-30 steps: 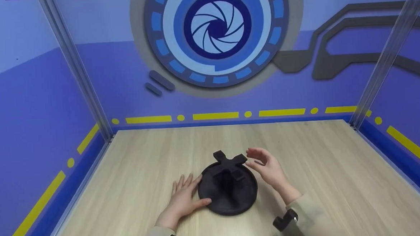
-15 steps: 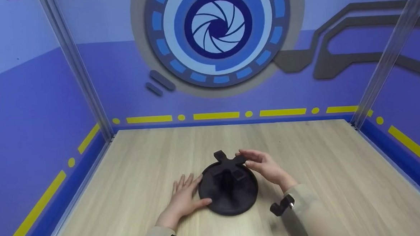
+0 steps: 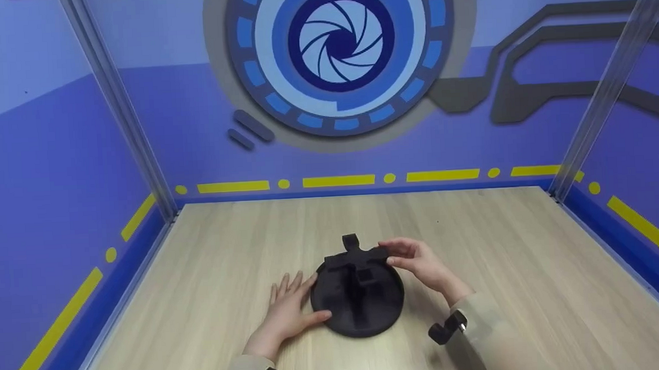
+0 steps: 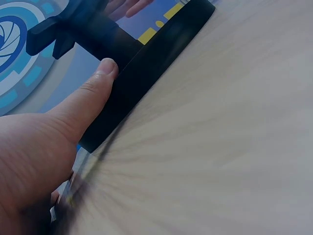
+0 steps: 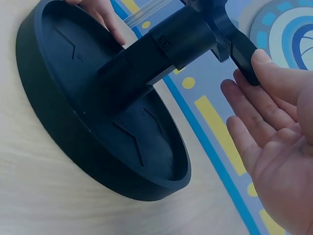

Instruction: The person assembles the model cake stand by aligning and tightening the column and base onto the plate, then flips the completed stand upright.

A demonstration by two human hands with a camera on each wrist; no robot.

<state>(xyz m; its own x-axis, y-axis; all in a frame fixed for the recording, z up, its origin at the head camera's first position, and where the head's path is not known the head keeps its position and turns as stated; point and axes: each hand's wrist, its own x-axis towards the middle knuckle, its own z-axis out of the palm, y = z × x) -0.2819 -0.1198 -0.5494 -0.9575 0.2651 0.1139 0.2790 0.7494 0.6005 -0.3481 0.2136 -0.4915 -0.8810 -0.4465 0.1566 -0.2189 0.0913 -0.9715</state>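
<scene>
A black round base with a raised rim lies on the table, a thick post rising from its middle. On the post sits a black four-armed cross-shaped handle. My right hand pinches the tip of the handle's right arm, the thumb on one face and a finger behind it, as the right wrist view shows. With spread, fairly straight fingers, my left hand rests against the left side of the base. Its thumb lies over the rim; the other fingertips are partly hidden in the left wrist view.
The wooden table is bordered by a blue back wall and side walls with yellow dashes. Metal posts stand at the rear corners. Each sleeve carries a small black wrist device.
My right hand has reached in to the handle's right arm, then shifted slightly right. The handle has turned clockwise as seen from above. The left hand and the base have stayed put.
</scene>
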